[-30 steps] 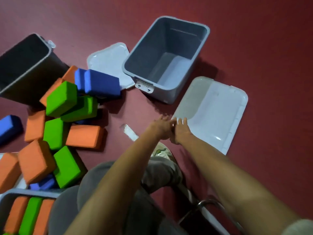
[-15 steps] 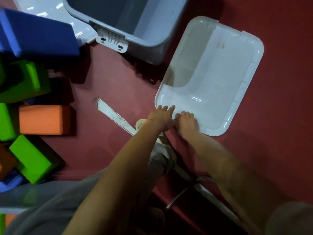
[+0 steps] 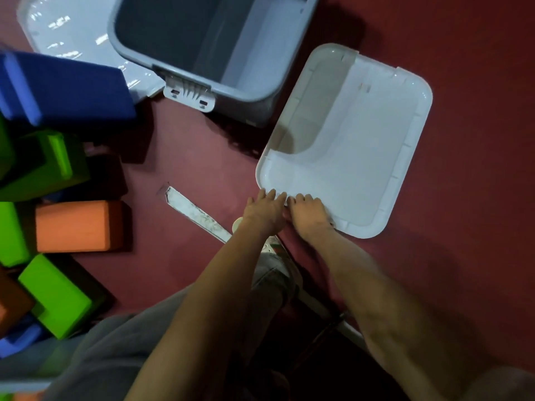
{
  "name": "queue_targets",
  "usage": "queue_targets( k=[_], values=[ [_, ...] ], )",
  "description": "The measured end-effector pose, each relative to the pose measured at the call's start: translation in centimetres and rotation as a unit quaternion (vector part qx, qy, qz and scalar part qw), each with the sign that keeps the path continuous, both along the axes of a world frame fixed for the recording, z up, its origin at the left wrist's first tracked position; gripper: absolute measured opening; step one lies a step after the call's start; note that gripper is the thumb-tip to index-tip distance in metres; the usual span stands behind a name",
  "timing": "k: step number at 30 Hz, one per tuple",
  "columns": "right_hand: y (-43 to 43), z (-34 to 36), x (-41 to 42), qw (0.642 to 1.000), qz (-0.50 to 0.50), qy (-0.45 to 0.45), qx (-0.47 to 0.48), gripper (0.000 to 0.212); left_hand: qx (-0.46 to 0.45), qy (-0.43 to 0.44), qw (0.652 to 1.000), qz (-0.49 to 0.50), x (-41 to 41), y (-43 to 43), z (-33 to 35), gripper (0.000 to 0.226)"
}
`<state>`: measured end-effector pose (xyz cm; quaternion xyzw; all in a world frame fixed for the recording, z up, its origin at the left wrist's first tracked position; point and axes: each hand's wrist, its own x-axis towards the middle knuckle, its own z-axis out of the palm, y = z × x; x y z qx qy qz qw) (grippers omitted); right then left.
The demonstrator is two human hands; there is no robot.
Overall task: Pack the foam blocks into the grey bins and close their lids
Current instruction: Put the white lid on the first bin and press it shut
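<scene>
White plastic, likely light, stiff and rather slick, the lid lay on the floor, stretching ahead of the left hand, whose straight fingers touched its raised near rim, the likeliest hold, and of the right hand, its grip unclear.

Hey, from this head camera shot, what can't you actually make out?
Head view throughout.
Grey bin: far end cut off by the top edge.
Second lid: partly hidden behind the bin and the blue foam block.
Left hand and right hand at the white lid's near edge: whether fingers hook under its rim is hidden by the hands themselves.
Green foam block: cut off by the left edge.
</scene>
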<state>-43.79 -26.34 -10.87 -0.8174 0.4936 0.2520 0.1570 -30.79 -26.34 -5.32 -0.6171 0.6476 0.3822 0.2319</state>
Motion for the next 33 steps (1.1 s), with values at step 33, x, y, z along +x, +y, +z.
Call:
queue_targets(
  k=[33],
  values=[
    [8.7,46.7,13.4,0.9,-0.044,-0.422,-0.102,0.029,-0.533,-0.204,0.817,0.087,9.9,14.5,38.0,0.092]
  ],
)
